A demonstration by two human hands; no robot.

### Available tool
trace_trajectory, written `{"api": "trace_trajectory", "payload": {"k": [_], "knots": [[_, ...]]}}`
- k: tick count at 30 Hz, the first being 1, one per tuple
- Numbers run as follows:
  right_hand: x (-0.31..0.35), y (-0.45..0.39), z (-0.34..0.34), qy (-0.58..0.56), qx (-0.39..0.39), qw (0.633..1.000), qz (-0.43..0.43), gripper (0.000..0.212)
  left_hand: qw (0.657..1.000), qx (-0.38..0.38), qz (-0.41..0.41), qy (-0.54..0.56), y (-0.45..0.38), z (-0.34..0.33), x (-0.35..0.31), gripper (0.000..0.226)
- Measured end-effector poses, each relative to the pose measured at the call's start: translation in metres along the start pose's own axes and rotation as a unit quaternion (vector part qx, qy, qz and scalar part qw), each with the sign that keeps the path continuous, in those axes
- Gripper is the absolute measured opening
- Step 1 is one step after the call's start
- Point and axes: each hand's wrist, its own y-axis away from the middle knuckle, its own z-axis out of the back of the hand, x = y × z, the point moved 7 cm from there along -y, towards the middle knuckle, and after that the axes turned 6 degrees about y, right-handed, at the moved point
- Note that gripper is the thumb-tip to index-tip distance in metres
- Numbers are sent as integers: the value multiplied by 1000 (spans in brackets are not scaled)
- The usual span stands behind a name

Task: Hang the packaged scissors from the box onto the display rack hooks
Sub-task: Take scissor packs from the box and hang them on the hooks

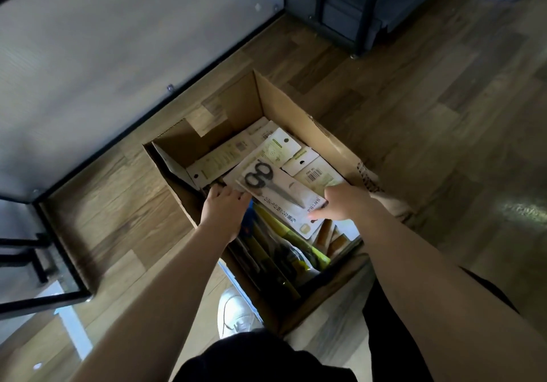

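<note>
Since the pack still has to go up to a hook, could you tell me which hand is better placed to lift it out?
Probably the right hand: it holds the top scissors pack at its near end. The left hand sits at the stack's left edge, its fingers hidden, inside the box.

Wood-plank floor [414,133], open cardboard box [296,109] on it, black rack frame [59,263] just beside, white shoe [233,310].

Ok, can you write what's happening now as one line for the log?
stage: picking from box | left hand: holds scissors pack edge | right hand: holds other edge | hung: not yet
</note>
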Motion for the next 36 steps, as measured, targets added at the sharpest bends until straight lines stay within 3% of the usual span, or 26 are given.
{"api": "trace_trajectory", "payload": {"k": [5,9,12,14,19,22,25,32,36], "knots": [[9,6,2,-48,-7,999,7,51,999,-24,27,-14,4,8,5,60],[11,17,16,-84,-72,994,-21,23,998,-37,43,-13,16,16,12,31],[16,37,37,-102,-141,983,-53,39,995,-72,66,16,31,35,19,22],[20,58,53,-104,-172,978,-62,33,997,-64,47,-3,47,61,15,24],[29,133,91,-41,-156,986,-34,39,994,-104,2,40,94,152,15,9],[32,188,136,-22,-171,985,-32,36,991,-107,-17,77,123,213,24,36],[38,245,189,-10,-170,985,-18,35,987,-125,-11,102,157,283,32,37],[61,367,323,39,-198,979,8,22,978,-156,77,113,230,430,69,45],[68,423,389,8,-259,965,33,11,965,-157,147,151,281,504,84,22]]}}
